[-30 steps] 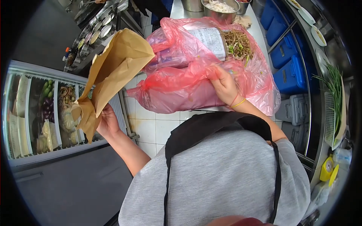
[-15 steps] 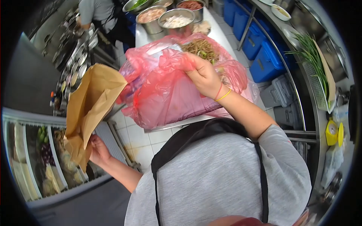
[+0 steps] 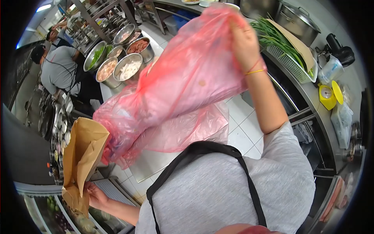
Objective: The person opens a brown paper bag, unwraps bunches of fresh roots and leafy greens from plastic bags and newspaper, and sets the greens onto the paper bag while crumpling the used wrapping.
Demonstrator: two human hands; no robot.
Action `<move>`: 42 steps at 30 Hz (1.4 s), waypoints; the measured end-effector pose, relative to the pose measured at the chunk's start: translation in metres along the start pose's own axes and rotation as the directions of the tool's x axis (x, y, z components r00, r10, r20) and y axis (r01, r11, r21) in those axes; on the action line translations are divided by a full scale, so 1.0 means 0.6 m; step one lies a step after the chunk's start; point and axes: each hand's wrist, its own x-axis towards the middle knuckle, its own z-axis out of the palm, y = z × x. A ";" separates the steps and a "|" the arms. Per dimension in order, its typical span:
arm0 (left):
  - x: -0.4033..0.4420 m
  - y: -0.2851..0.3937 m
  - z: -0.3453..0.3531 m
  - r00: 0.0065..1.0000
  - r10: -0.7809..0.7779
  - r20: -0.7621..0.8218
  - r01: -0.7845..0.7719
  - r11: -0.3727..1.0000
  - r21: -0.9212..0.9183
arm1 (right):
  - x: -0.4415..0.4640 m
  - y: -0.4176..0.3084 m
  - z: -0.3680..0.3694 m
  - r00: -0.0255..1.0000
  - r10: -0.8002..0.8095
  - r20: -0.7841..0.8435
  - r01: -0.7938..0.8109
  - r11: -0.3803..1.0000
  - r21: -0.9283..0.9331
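Pink bag point(image 3: 191, 70) raised since earlier, right hand point(image 3: 244, 45) clutching its upper end. Left hand point(image 3: 97, 195) pinching paper bag point(image 3: 83, 150). Likely lifting step; next move calls for firm grip.

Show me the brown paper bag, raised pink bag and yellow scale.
Brown paper bag point(image 3: 83, 160): head view, on its creased middle.
Pink bag point(image 3: 185, 84): head view, on its bulging middle.
Yellow scale point(image 3: 326, 93): head view, on its dial.

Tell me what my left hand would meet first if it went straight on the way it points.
The brown paper bag, which your left hand is holding at its lower side. What lies beyond is hard to judge for depth.
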 end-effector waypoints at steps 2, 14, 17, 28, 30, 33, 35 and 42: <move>0.009 -0.030 0.026 0.999 0.006 0.047 -0.005 1.000 -0.031 | 0.059 -0.006 -0.089 0.986 -0.102 -0.135 0.093 0.993 -0.075; 0.033 -0.176 0.146 0.997 0.041 0.070 -0.048 0.994 0.093 | 0.406 -0.115 -0.590 0.720 -0.632 -0.288 0.475 0.750 -0.461; 0.032 -0.184 0.147 0.997 0.072 0.014 -0.074 0.983 0.167 | 0.475 -0.132 -0.666 0.594 -0.709 -0.380 0.409 0.673 -0.616; 0.059 -0.274 0.233 0.992 0.064 -0.112 -0.031 0.962 0.273 | 0.403 0.096 -0.905 0.673 -0.484 -0.559 -0.473 0.300 -0.828; 0.068 -0.283 0.226 0.997 -0.066 0.049 0.051 0.963 0.264 | 0.382 0.136 -0.947 0.741 -0.331 -0.584 -0.556 0.186 -0.810; 0.075 -0.312 0.247 0.996 -0.084 -0.008 0.083 0.969 0.234 | 0.393 0.152 -0.959 0.878 -0.206 -0.432 -0.425 0.081 -0.902; 0.082 -0.304 0.236 0.975 -0.201 0.095 0.179 0.963 0.201 | 0.379 0.145 -0.962 0.885 -0.204 -0.419 -0.423 0.023 -0.906; 0.030 -0.202 0.179 0.946 0.285 -0.154 -0.205 0.894 0.398 | 0.317 0.152 -0.908 0.629 -0.777 -0.008 -0.166 -0.124 -0.978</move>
